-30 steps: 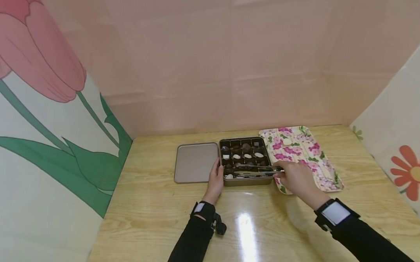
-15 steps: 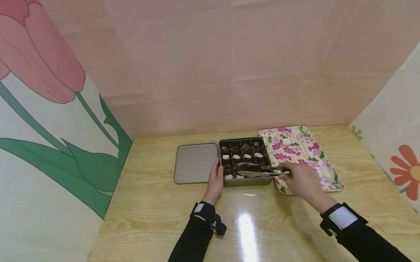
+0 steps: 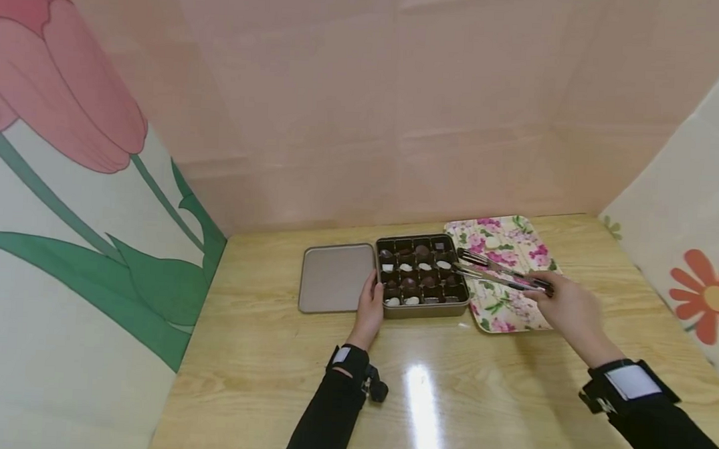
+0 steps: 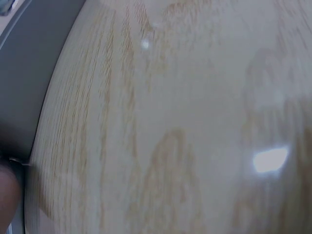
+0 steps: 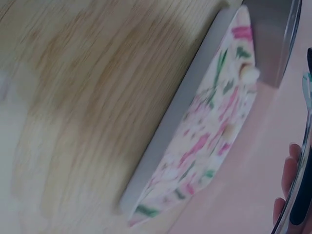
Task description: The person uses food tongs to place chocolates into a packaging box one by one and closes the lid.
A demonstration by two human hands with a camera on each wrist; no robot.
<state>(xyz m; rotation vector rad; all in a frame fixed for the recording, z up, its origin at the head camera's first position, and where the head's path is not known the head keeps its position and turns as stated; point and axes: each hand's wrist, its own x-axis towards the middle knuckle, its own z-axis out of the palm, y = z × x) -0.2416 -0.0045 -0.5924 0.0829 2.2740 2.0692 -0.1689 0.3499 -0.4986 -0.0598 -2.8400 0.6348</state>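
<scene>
A rectangular tin (image 3: 424, 311) with a dark divided insert holds dark and white chocolates. My left hand (image 3: 369, 312) rests against its left wall, fingers fairly straight. In the left wrist view a fingertip (image 4: 7, 197) shows at the edge beside the grey tin wall (image 4: 31, 73). My right hand (image 3: 575, 321) grips metal tongs (image 3: 496, 267) with dark handles. The tongs' arms are spread, their tips near the tin's right rim, and no chocolate shows between them. Beneath the tongs lies a floral tray (image 3: 500, 314); a whitish piece (image 5: 250, 74) shows on it in the right wrist view.
A flat metal lid (image 3: 335, 280) lies left of the tin. Behind the wooden table (image 3: 352, 398) hangs a pink cloth (image 3: 340, 116). Printed flower panels stand at both sides, a tulip (image 3: 70, 91) on the left and a red flower (image 3: 716, 297) on the right.
My right hand has drawn the tongs up and right, from over the tin's front rows to over the floral tray. The left hand has stayed at the tin.
</scene>
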